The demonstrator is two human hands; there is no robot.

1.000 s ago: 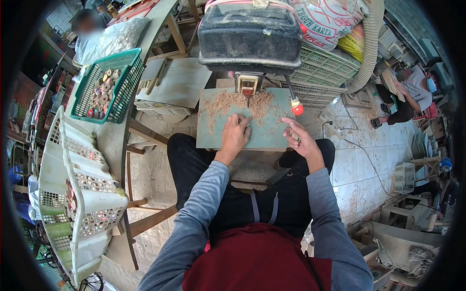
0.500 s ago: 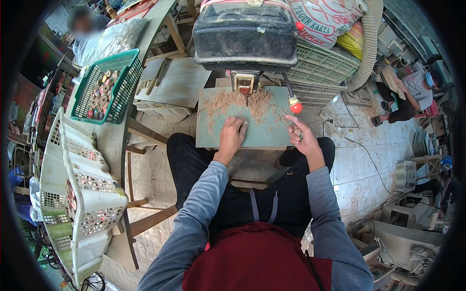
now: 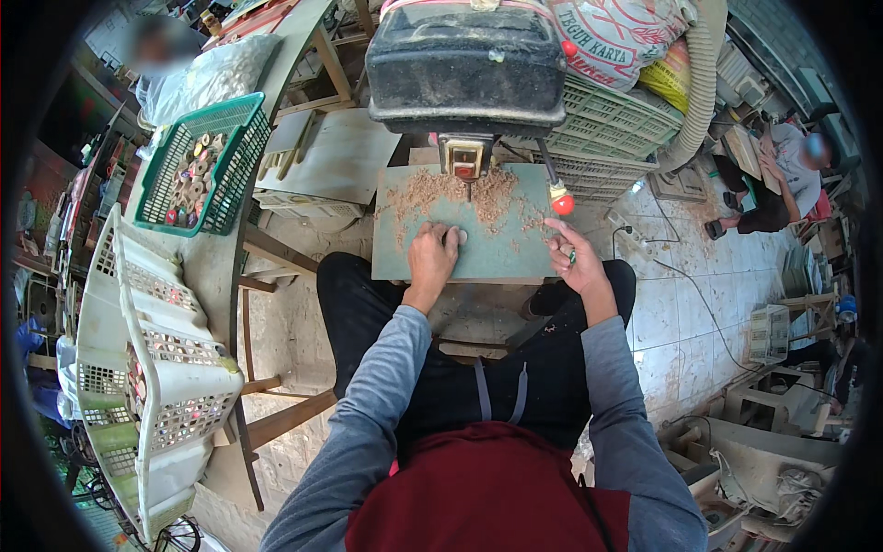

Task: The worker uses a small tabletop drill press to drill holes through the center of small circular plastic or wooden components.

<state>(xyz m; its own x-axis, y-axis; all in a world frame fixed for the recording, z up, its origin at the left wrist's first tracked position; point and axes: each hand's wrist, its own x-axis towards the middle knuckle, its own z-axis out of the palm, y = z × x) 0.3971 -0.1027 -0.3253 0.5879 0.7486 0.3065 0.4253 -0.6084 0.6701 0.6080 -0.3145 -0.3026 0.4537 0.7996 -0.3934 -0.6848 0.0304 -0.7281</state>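
Note:
A drill press with a dark, dusty housing (image 3: 465, 78) stands in front of me, its bit (image 3: 468, 190) pointing down at a greenish work board (image 3: 497, 262). Brown wood shavings (image 3: 492, 193) lie heaped around the bit. My left hand (image 3: 432, 260) rests on the board's near left, its thumb and fingers closed on a small, pale round disc (image 3: 462, 237). At the board's right edge is my right hand (image 3: 578, 265), its index finger pointing out below the red lever knob (image 3: 563, 204). The other fingers curl around something small and green (image 3: 572, 256), partly hidden.
On the table to my left, a green basket (image 3: 241, 152) holds several small round wooden pieces. A white perforated basket (image 3: 189, 368) leans beside it. Stacked crates (image 3: 612, 120) bear sacks at the back right. A cable (image 3: 704, 308) crosses the tiled floor near a seated person (image 3: 796, 175).
My left hand has shifted slightly left, and the pale disc now shows at its fingertips. My right hand has hardly moved. The person at the right has changed posture.

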